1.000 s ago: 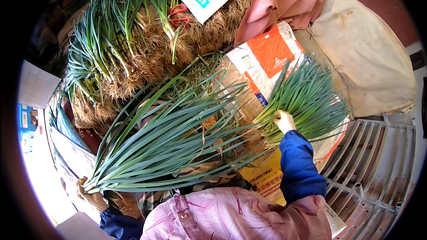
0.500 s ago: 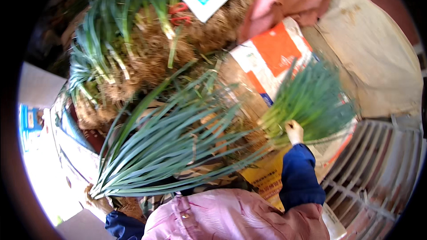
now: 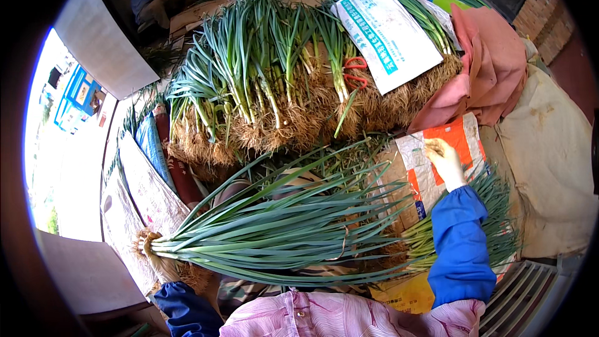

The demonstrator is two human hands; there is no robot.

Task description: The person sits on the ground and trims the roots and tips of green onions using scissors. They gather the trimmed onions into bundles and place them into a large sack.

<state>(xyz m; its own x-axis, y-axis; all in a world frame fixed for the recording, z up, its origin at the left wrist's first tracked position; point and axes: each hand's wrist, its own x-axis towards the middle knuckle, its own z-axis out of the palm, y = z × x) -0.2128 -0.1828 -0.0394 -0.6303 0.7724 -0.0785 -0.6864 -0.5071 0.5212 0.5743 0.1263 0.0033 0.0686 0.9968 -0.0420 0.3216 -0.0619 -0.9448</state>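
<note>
My left hand (image 3: 165,266) is wrapped round the root end of a big bunch of green onions (image 3: 281,237). Their long leaves fan out to the right across my lap. My right hand (image 3: 445,157) is raised over an orange and white sack (image 3: 460,134), its fingers pinched together. A thin dark strand may be between them, too small to make out. Below that forearm lies another pile of green onions (image 3: 496,212), with its leaves toward the right. Part of this pile is hidden by my blue sleeve (image 3: 460,237).
Ahead stands a long row of rooted green onions (image 3: 262,81) with red-handled scissors (image 3: 355,73) among them. A white printed bag (image 3: 390,37) and a pink cloth (image 3: 490,68) cover its right part. A slatted metal rack (image 3: 521,302) is at lower right. Another person (image 3: 153,0) sits far left.
My right hand has lifted off the right-hand onion pile and moved up over the orange and white sack. My left hand keeps its bunch. The view has tilted up, showing more background.
</note>
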